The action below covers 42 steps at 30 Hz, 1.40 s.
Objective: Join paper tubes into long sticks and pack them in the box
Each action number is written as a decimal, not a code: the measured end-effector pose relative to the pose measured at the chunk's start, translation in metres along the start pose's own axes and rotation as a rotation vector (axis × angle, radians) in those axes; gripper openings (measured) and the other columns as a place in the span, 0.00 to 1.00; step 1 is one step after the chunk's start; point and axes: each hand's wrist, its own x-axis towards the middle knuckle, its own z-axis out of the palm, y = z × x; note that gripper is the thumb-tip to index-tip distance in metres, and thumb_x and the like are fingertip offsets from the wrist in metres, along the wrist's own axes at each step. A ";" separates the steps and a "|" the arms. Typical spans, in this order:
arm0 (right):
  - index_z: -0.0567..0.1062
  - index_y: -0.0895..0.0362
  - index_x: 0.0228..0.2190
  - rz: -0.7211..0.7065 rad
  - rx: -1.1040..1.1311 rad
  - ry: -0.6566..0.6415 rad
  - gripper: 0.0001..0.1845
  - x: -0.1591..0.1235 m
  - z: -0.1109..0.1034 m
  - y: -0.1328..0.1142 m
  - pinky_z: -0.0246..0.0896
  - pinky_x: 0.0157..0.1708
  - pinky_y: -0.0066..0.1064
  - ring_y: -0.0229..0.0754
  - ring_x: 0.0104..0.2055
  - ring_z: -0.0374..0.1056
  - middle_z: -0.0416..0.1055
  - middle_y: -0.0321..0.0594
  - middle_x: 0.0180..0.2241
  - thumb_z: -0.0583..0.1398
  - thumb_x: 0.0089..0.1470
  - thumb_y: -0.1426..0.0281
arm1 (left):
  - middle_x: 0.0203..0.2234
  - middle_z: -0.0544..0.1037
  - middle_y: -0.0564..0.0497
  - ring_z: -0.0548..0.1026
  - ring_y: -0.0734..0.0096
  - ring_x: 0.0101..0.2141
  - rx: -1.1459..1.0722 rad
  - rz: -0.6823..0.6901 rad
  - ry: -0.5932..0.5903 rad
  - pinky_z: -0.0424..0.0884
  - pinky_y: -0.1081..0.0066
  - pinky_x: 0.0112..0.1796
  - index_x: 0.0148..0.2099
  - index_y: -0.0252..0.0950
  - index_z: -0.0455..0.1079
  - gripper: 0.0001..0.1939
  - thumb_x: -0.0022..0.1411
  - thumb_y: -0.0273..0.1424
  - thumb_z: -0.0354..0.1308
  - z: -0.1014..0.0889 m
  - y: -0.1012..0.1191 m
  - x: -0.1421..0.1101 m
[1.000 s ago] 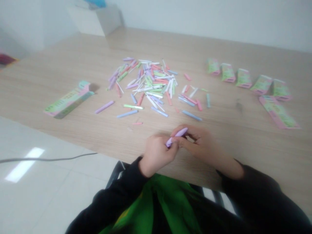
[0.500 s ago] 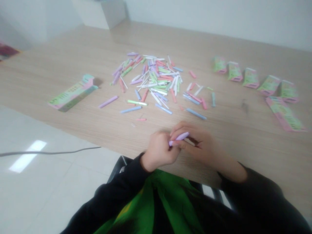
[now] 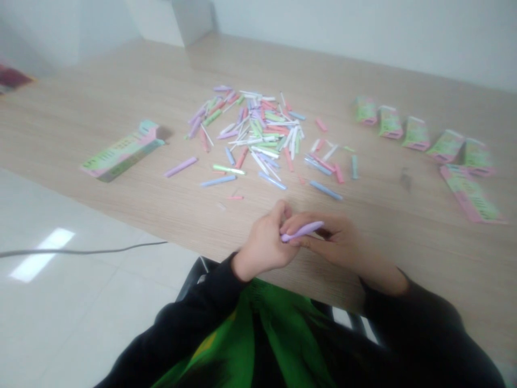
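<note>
A light purple pen is held between my two hands above the table's front edge. My right hand pinches it between thumb and fingers, its tapered end pointing to the upper right. Closed around the pen's lower left end, my left hand hides that part, and the two hands touch. Beyond them lies a loose pile of pen parts in purple, green, pink, blue and white. A blue pen piece and a small pink piece lie nearest my hands.
An opened pink-and-green carton lies on the wooden table at the left. Several similar cartons stand at the right, with another carton lying in front of them. A white box sits at the back left.
The purple pen has shifted slightly to the right, and more of its length shows. A finger or thumb of my left hand has lifted at the top. The view has tilted a little.
</note>
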 end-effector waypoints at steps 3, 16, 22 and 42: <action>0.83 0.49 0.38 0.026 -0.055 0.049 0.06 -0.001 0.006 0.001 0.71 0.49 0.36 0.43 0.44 0.78 0.83 0.34 0.39 0.68 0.57 0.71 | 0.27 0.73 0.55 0.72 0.66 0.29 -0.017 -0.008 -0.027 0.65 0.68 0.31 0.43 0.39 0.59 0.17 0.52 0.30 0.60 0.001 -0.001 0.000; 0.81 0.48 0.31 0.129 0.182 0.292 0.11 -0.002 -0.015 -0.011 0.78 0.36 0.38 0.44 0.31 0.78 0.80 0.35 0.29 0.75 0.47 0.61 | 0.21 0.59 0.57 0.59 0.75 0.22 -0.626 -0.107 -0.422 0.59 0.72 0.25 0.39 0.34 0.71 0.23 0.74 0.47 0.47 -0.021 0.006 0.008; 0.83 0.51 0.32 0.113 0.141 0.260 0.11 0.000 -0.016 -0.014 0.78 0.37 0.36 0.42 0.32 0.78 0.82 0.38 0.31 0.71 0.53 0.57 | 0.26 0.72 0.54 0.56 0.80 0.21 -0.576 -0.150 -0.253 0.53 0.73 0.24 0.45 0.33 0.78 0.18 0.65 0.44 0.63 -0.018 0.008 0.007; 0.84 0.49 0.28 0.042 0.071 0.351 0.11 -0.002 -0.016 -0.009 0.70 0.33 0.33 0.40 0.32 0.73 0.78 0.35 0.30 0.72 0.51 0.55 | 0.18 0.63 0.57 0.56 0.78 0.18 -0.540 -0.195 -0.377 0.52 0.71 0.22 0.31 0.34 0.70 0.26 0.75 0.46 0.46 -0.024 0.015 0.004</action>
